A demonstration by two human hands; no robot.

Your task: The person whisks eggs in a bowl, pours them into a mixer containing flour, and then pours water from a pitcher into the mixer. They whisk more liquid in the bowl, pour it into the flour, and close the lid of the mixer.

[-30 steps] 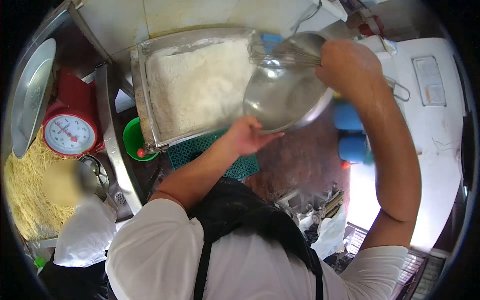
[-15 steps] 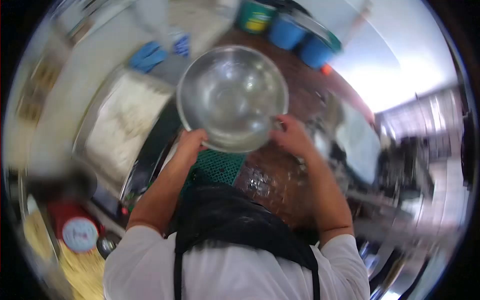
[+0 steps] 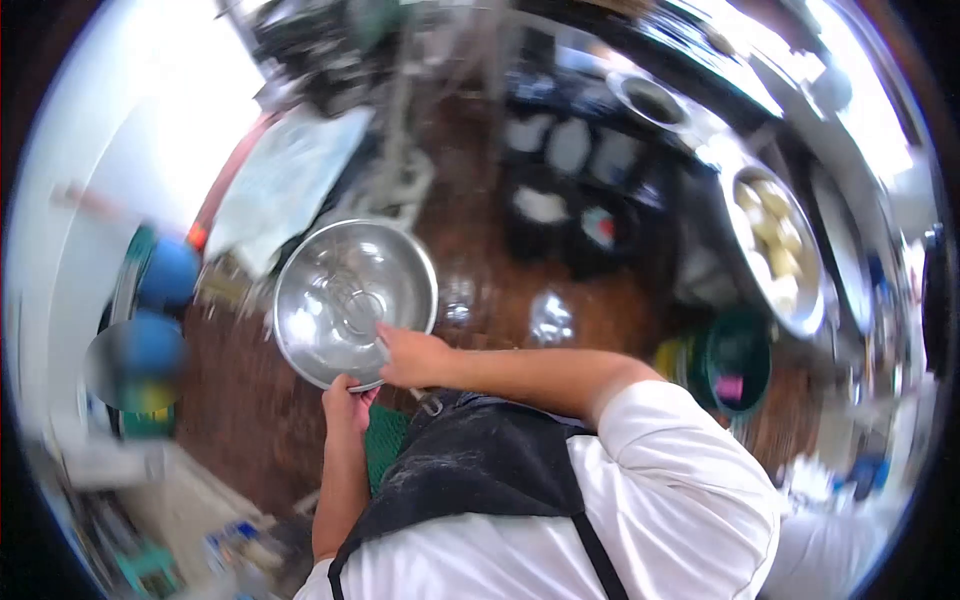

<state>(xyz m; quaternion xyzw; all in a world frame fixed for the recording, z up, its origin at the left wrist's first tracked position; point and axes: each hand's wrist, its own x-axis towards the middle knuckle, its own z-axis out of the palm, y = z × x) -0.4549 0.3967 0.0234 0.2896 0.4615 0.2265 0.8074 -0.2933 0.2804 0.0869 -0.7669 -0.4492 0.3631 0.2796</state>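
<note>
Brown floor (image 3: 470,190) gleaming with reflected light, white surface (image 3: 110,170) glowing at the left, blue buckets (image 3: 168,272) standing near it, green mat (image 3: 384,445) lying on the floor, green bin (image 3: 738,365) standing at the right, bright light glaring at upper right.

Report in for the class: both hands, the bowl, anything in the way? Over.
Left hand on rim of metal bowl. Right hand gripping whisk, wires blurred inside bowl. Pale sheet just beyond; contact unclear.

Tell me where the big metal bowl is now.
The metal bowl is left of centre in the head view, its near rim in the left hand, beside the right hand.
</note>
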